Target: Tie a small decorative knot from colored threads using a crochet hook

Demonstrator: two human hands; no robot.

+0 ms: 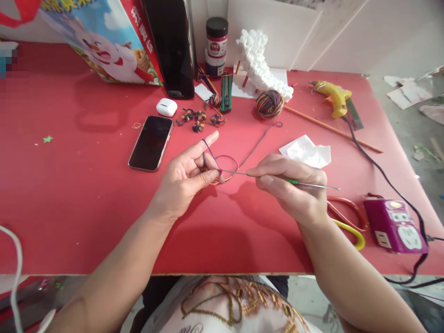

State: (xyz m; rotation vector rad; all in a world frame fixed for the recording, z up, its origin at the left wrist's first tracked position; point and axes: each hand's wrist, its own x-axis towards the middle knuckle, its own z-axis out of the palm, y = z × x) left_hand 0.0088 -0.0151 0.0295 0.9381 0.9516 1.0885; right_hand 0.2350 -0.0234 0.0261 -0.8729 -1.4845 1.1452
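My left hand [189, 171] pinches a small bit of yarn work between thumb and fingers, with a strand of purple yarn [210, 149] running over its raised index finger. In my right hand [291, 182] is a thin crochet hook [293, 181] with a green middle. Its tip reaches left to the yarn at my left thumb. A pinkish yarn loop [236, 162] hangs beside the pinch. From there a strand trails over the table towards a multicoloured yarn ball [269, 104]. Fingers hide most of the stitches.
Behind my hands lie a phone [151, 143], a white earbud case [167, 107], small yarn pieces [198, 115] and a green cutter [226, 94]. To the right are crumpled tissue [307, 151], a yellow glue gun [333, 97], scissors [359, 240] and a purple power socket [395, 225] with cables.
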